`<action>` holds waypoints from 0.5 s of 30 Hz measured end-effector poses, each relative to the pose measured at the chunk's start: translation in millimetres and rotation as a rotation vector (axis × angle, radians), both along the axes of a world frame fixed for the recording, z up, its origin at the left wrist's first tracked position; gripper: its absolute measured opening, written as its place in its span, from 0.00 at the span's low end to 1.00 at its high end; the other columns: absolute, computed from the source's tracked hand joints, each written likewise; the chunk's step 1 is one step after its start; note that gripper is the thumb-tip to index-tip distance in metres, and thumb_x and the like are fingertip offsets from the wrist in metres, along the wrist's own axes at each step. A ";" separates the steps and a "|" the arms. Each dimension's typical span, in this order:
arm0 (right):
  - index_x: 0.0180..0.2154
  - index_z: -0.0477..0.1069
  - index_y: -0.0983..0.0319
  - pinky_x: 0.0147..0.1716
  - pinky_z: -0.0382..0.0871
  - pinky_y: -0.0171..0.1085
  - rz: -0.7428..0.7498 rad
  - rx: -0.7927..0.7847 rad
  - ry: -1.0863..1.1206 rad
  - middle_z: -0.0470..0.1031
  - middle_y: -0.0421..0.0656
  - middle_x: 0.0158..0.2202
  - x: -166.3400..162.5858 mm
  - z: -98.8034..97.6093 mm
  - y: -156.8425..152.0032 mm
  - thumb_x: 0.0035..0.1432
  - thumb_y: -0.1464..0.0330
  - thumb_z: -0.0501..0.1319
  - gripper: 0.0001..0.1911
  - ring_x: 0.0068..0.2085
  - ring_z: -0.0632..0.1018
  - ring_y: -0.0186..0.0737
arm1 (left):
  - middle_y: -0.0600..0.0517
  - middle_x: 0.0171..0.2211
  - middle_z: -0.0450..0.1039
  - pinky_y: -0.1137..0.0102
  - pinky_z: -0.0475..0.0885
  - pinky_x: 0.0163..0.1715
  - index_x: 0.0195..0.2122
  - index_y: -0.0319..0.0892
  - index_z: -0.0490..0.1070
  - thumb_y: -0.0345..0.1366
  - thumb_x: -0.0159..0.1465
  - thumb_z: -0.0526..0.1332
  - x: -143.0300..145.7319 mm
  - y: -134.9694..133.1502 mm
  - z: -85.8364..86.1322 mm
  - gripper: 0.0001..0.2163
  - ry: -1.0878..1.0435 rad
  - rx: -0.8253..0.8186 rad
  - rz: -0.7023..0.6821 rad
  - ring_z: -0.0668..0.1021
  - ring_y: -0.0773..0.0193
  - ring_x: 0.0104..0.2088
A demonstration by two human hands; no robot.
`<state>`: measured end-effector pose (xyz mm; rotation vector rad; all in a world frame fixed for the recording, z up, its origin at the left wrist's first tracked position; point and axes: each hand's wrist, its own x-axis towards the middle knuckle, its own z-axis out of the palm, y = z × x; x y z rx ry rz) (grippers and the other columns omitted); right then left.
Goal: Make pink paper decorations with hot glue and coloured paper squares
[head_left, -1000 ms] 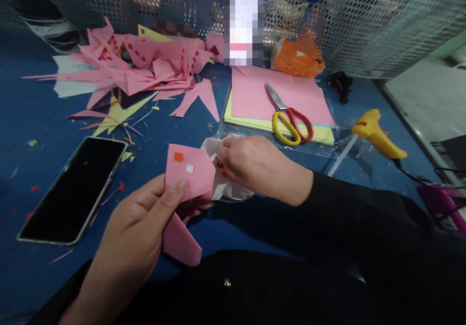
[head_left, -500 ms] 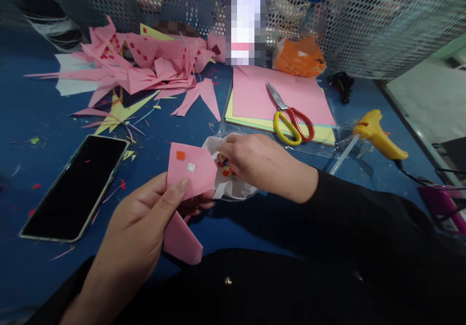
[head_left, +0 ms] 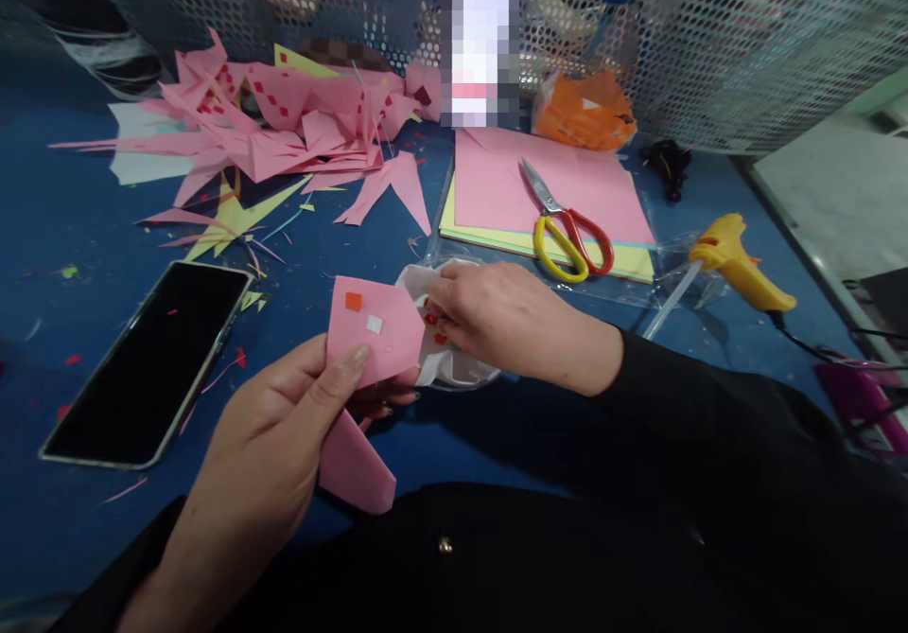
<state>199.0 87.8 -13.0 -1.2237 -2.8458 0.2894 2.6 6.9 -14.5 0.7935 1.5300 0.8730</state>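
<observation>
Between thumb and fingers, my left hand grips a folded piece of pink paper. An orange square and a white square sit on its upper face, and a lower flap hangs below my fingers. My right hand reaches into a white-lined container just right of the paper. Small red and orange bits show inside it, partly covered by my hand. The right fingertips are pinched together; whatever is between them is hidden.
Scissors rest on stacked coloured sheets. Pink paper scraps pile up at the back left. A phone lies at the left. On the right are a yellow glue gun and a purple box. An orange package stands behind.
My right fingers have shifted slightly within the container, covering more of the coloured bits. The left hand and pink paper stay nearly still.
</observation>
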 end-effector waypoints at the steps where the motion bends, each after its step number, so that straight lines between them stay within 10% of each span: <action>1: 0.35 0.73 0.66 0.27 0.45 0.39 0.006 -0.004 0.000 0.74 0.46 0.34 0.3 -0.5 -0.3 0.62 0.74 0.56 0.07 0.27 0.63 0.33 | 0.50 0.25 0.82 0.66 0.81 0.35 0.40 0.45 0.79 0.57 0.55 0.69 0.1 0.0 0.0 0.22 0.006 0.002 -0.003 0.85 0.53 0.35; 11: 0.37 0.75 0.63 0.30 0.52 0.37 0.046 -0.200 0.045 0.77 0.44 0.36 4.2 15.1 0.6 0.62 0.75 0.56 0.08 0.34 0.70 0.35 | 0.53 0.14 0.75 0.64 0.79 0.40 0.40 0.45 0.80 0.54 0.59 0.67 0.4 -0.2 6.5 0.18 0.031 -0.009 -0.047 0.85 0.53 0.35; 15: 0.38 0.75 0.64 0.30 0.52 0.37 -0.080 0.029 0.065 0.75 0.44 0.36 8.3 22.5 3.9 0.62 0.78 0.53 0.12 0.33 0.70 0.35 | 0.50 0.24 0.83 0.65 0.80 0.37 0.45 0.45 0.80 0.54 0.56 0.69 3.1 -0.2 5.7 0.21 -0.007 -0.023 0.017 0.85 0.53 0.35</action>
